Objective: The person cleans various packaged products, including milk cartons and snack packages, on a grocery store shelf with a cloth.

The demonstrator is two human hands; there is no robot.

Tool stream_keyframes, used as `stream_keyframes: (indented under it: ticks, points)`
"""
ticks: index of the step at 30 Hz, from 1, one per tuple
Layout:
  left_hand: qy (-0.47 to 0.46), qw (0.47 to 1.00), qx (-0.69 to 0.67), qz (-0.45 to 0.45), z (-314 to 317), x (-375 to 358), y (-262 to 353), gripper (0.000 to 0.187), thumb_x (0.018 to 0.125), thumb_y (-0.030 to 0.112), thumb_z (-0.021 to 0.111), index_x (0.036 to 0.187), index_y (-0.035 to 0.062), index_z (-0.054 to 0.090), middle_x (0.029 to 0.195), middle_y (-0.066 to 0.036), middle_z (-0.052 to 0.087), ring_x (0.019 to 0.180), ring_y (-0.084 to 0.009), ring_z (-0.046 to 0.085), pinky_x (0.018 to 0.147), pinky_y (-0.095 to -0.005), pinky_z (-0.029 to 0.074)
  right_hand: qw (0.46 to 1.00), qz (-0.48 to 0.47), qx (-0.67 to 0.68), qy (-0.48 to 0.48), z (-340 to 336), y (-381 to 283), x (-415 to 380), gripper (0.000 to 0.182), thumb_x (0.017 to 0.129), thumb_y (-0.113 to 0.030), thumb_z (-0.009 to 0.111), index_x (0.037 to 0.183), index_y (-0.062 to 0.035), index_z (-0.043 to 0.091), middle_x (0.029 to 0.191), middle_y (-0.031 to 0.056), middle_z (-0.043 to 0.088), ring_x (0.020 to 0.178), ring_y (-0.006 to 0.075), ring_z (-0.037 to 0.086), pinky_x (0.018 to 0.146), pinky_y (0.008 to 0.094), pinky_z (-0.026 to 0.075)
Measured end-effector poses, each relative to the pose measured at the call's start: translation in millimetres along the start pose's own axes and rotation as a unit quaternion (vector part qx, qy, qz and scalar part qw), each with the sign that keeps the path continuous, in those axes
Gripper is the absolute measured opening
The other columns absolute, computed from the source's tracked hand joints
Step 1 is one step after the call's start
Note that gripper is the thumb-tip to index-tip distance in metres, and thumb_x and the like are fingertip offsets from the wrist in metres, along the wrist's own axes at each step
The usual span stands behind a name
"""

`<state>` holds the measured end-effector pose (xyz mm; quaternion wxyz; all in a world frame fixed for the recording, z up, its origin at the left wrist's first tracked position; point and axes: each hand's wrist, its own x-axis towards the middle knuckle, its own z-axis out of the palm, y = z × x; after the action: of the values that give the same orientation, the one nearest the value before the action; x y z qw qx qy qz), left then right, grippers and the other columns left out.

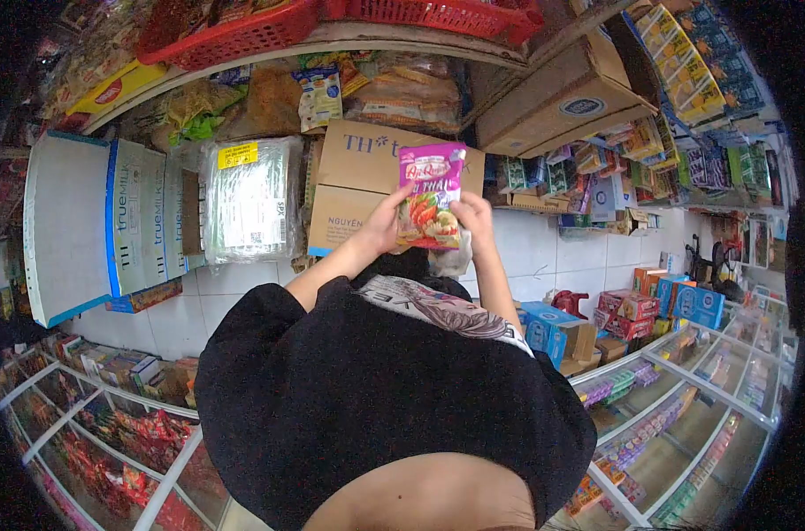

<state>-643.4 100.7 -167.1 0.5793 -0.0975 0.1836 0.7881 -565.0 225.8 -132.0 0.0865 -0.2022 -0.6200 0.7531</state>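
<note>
A purple seasoning packet (433,193) with a picture of food is held upright in front of my chest, between both hands. My left hand (387,221) grips its left edge, the thumb over the front. On the right edge my right hand (473,215) is closed in the same way, with the fingers partly hidden behind the packet. Right behind the packet is a brown cardboard box (354,203) printed with blue letters. Below the packet, near my right wrist, a whitish thing (453,258) shows that I cannot make out.
A plastic-wrapped parcel (252,199) and a milk carton box (141,212) stand to the left. Red baskets (243,40) sit on the shelf above. Another cardboard box (566,102) is at upper right. Glass display cases (677,398) flank me, and blue boxes (544,329) stand at right.
</note>
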Motion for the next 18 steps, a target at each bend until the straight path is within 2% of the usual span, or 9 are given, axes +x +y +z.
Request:
stream_keyframes:
  ticks: [5, 7, 9, 10, 12, 13, 14, 16, 18]
  points:
    - [-0.011, 0.998, 0.036, 0.044, -0.1, -1.2, 15.3, 0.034, 0.08, 0.027, 0.033, 0.107, 0.0055, 0.033, 0.1, -0.011, 0.045, 0.089, -0.0212, 0.048, 0.074, -0.035, 0.041, 0.949, -0.208, -0.134, 0.196, -8.3, -29.0, 6.4, 0.01, 0.064, -0.007, 0.054, 0.06, -0.0015, 0.047, 0.056, 0.0006, 0.046, 0.054, 0.0075, 0.041, 0.049, 0.0204, 0.033]
    - [0.053, 0.973, 0.193, 0.117, 7.5, -3.1, 18.6, 0.033, 0.08, 0.026, 0.034, 0.108, 0.0083, 0.03, 0.099, -0.008, 0.046, 0.088, -0.0176, 0.048, 0.072, -0.0324, 0.042, 0.886, -0.348, -0.26, 0.162, -0.5, -40.0, 7.2, 0.011, 0.06, -0.008, 0.055, 0.058, -0.0022, 0.047, 0.056, 0.0053, 0.047, 0.051, 0.0151, 0.045, 0.048, 0.0233, 0.035]
    - [0.027, 0.986, 0.158, 0.052, -8.6, 2.5, 13.6, 0.034, 0.08, 0.026, 0.034, 0.109, 0.009, 0.03, 0.1, -0.007, 0.045, 0.088, -0.0168, 0.047, 0.071, -0.0316, 0.042, 0.823, -0.412, -0.391, 0.018, 16.1, -53.1, 5.3, 0.012, 0.056, -0.01, 0.057, 0.059, -0.0032, 0.047, 0.058, 0.0091, 0.047, 0.052, 0.0238, 0.046, 0.048, 0.0272, 0.037]
    - [0.003, 0.992, 0.123, -0.011, -1.8, 1.9, 18.4, 0.035, 0.08, 0.027, 0.035, 0.11, 0.0096, 0.03, 0.101, -0.006, 0.044, 0.089, -0.0159, 0.047, 0.071, -0.0308, 0.042, 0.822, -0.379, -0.421, -0.053, 24.6, -45.3, 4.1, 0.017, 0.054, -0.014, 0.059, 0.061, -0.0054, 0.047, 0.059, 0.0084, 0.046, 0.055, 0.026, 0.047, 0.046, 0.0307, 0.037]
    - [0.082, 0.977, 0.186, -0.061, -2.9, 4.1, 9.1, 0.039, 0.08, 0.03, 0.033, 0.115, 0.0141, 0.028, 0.106, -0.004, 0.041, 0.092, -0.0137, 0.043, 0.073, -0.0256, 0.038, 0.663, -0.319, -0.63, -0.249, 42.4, -35.7, 3.7, 0.017, 0.053, -0.018, 0.06, 0.064, -0.0091, 0.05, 0.063, 0.0044, 0.049, 0.059, 0.0186, 0.049, 0.049, 0.0292, 0.037]
    - [0.131, 0.952, 0.276, -0.015, 29.7, -13.0, 10.5, 0.041, 0.08, 0.03, 0.031, 0.117, 0.0125, 0.026, 0.111, -0.004, 0.037, 0.096, -0.0134, 0.04, 0.075, -0.0244, 0.036, 0.628, -0.534, -0.533, -0.193, 40.6, -29.6, 4.8, 0.016, 0.054, -0.017, 0.059, 0.065, -0.0098, 0.05, 0.063, 0.0027, 0.049, 0.058, 0.0168, 0.049, 0.048, 0.0286, 0.037]
    - [0.036, 0.961, 0.275, -0.011, 22.6, -8.3, 14.2, 0.042, 0.08, 0.029, 0.031, 0.117, 0.0095, 0.024, 0.112, -0.004, 0.035, 0.099, -0.0136, 0.038, 0.077, -0.0249, 0.035, 0.638, -0.551, -0.507, -0.179, 38.6, -27.3, 8.8, 0.014, 0.054, -0.014, 0.058, 0.064, -0.0105, 0.05, 0.06, 0.0013, 0.048, 0.055, 0.0166, 0.048, 0.048, 0.0279, 0.037]
    - [0.047, 0.932, 0.346, 0.095, 8.2, 2.9, 17.0, 0.04, 0.081, 0.028, 0.031, 0.115, 0.0071, 0.028, 0.109, -0.004, 0.039, 0.096, -0.013, 0.04, 0.076, -0.0245, 0.036, 0.677, -0.539, -0.496, -0.074, 27.7, -28.0, 32.4, 0.017, 0.056, -0.02, 0.058, 0.065, -0.0104, 0.047, 0.06, 0.0029, 0.047, 0.055, 0.0188, 0.048, 0.047, 0.0294, 0.037]
    - [0.031, 0.948, 0.304, 0.084, 22.0, 0.9, 26.1, 0.039, 0.08, 0.028, 0.033, 0.113, 0.0069, 0.03, 0.109, -0.003, 0.039, 0.096, -0.0133, 0.04, 0.076, -0.0249, 0.036, 0.772, -0.423, -0.471, 0.059, 24.9, -36.1, 52.0, 0.019, 0.056, -0.019, 0.059, 0.066, -0.0081, 0.047, 0.061, 0.0058, 0.048, 0.054, 0.022, 0.048, 0.048, 0.031, 0.037]
